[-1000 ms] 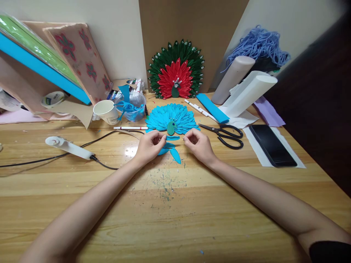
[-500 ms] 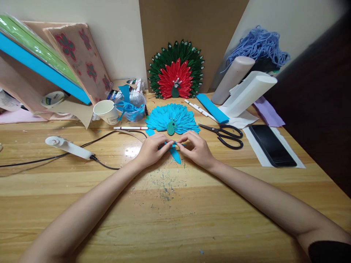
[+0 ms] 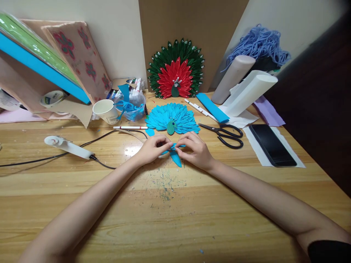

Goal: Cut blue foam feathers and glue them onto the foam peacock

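Between my fingertips is a piece of blue crepe paper (image 3: 173,147), pinched from both sides. My left hand (image 3: 153,149) closes on it with thumb and forefinger. My right hand (image 3: 194,149) grips it from the other side, its fingers curled. A pointed blue paper petal (image 3: 176,159) hangs or lies just below the fingertips; whether it joins the held piece I cannot tell. Just beyond my hands lies a blue paper peacock (image 3: 172,118) with a green body. Black-handled scissors (image 3: 227,134) rest to the right of it.
A white glue gun (image 3: 68,147) with a black cord lies at left. Behind it stand a paper cup (image 3: 105,111) and a tub of blue scraps (image 3: 134,107). A phone (image 3: 272,145) is at right. At the back leans a red and green peacock (image 3: 176,69).
My hands have shifted slightly toward me, and the fingers have moved on the blue paper. More of the held piece now shows between them, and the petal below sits a little lower.
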{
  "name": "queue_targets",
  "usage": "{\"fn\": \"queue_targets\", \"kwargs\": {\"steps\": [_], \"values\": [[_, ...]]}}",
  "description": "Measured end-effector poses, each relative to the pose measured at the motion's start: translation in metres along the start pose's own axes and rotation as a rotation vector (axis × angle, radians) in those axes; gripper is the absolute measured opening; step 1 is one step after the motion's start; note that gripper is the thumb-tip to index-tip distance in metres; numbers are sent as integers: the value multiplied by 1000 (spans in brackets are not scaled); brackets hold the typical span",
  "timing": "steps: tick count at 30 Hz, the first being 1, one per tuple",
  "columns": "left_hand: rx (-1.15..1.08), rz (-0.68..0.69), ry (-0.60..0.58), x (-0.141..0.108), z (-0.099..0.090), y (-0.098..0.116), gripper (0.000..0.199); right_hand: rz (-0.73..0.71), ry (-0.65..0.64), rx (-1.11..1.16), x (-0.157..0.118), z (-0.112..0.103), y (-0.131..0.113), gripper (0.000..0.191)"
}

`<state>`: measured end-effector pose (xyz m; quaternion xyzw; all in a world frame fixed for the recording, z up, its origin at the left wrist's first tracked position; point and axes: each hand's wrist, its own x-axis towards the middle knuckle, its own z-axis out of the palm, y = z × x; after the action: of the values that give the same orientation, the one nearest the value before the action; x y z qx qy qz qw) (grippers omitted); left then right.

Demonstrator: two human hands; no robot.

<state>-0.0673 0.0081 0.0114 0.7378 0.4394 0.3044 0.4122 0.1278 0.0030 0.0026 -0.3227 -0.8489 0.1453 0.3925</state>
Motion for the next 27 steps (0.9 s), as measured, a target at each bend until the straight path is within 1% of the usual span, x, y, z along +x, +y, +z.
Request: {"fn": "queue_targets", "kwargs": {"steps": [4,7,11,17,21,27], "values": [[-39,-16,5,-1,1,1,26,60,-7,17,1,0,0,7],[-33,-14,12,-1,1,2,28,124,-16,111,3,-1,-1,7],[0,27,14,-1,1,1,27,201,-41,275,5,-2,1,5],[64,101,23,-1,1,-1,26,350,-69,399,5,1,6,6],[119,148,37,-1,2,0,24,376,-71,443,4,2,7,8],[176,208,76,-3,4,0,19,376,-69,459,4,2,6,7]]}}
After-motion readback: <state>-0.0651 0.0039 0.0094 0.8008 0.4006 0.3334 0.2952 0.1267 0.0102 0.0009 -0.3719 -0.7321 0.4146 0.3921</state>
